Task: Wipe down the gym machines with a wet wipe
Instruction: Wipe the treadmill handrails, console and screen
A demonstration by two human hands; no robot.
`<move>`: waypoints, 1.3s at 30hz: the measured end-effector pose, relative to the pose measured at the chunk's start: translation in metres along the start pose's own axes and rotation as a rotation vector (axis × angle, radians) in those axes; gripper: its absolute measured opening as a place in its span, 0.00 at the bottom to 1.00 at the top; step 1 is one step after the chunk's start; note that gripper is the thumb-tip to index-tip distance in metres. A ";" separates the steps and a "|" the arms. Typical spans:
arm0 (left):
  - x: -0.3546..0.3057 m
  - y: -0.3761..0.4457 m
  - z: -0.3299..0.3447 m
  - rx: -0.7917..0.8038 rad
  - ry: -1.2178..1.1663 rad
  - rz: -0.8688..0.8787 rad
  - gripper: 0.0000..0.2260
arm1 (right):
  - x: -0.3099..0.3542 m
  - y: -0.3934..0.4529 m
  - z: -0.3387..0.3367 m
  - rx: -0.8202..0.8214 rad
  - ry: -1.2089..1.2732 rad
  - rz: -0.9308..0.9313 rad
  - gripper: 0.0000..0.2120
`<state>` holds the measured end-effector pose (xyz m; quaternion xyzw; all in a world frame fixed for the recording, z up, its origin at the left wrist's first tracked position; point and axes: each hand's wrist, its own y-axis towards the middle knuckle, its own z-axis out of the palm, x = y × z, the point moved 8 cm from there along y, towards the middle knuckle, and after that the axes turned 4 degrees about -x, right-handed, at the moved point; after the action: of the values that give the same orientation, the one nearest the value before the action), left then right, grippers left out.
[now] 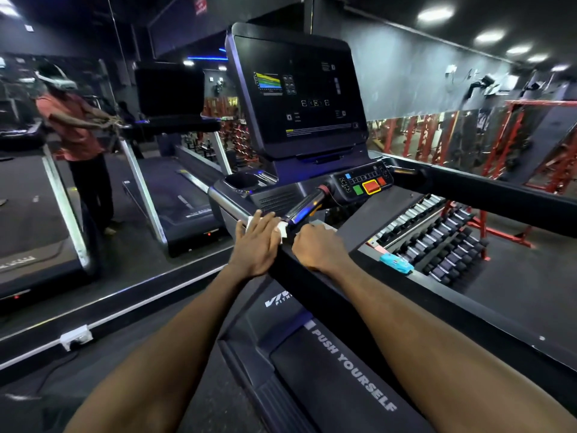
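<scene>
I see the left hand (256, 242) flat, fingers straight, pressing a white wet wipe (281, 230) onto the treadmill's left handrail (315, 276). The rail's long axis runs from near right toward the console (296, 92). Right hand (315, 248) curls round the rail just beside the wipe. Blue wipe pack (396, 262) sits further right.

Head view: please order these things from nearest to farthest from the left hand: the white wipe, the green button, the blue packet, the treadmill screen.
1. white wipe: under the left hand, on the handrail.
2. green button: on the control panel, ahead and to the right.
3. blue packet: far right, on the other rail.
4. treadmill screen: high up, behind the panel.
</scene>
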<state>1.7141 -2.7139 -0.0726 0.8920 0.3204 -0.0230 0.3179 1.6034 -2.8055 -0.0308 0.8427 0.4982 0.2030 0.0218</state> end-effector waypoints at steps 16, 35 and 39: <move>0.046 0.038 0.004 -0.021 -0.099 0.098 0.30 | 0.035 0.040 0.019 -0.030 -0.051 -0.022 0.16; 0.058 0.037 0.004 -0.028 -0.154 0.410 0.24 | 0.051 0.073 0.032 -0.081 -0.047 -0.015 0.16; 0.057 0.040 0.006 -0.145 -0.240 0.300 0.21 | 0.048 0.082 0.036 -0.059 -0.015 -0.003 0.14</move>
<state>1.7835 -2.7094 -0.0694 0.8954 0.1444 -0.0584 0.4172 1.7047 -2.7996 -0.0291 0.8424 0.4931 0.2114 0.0506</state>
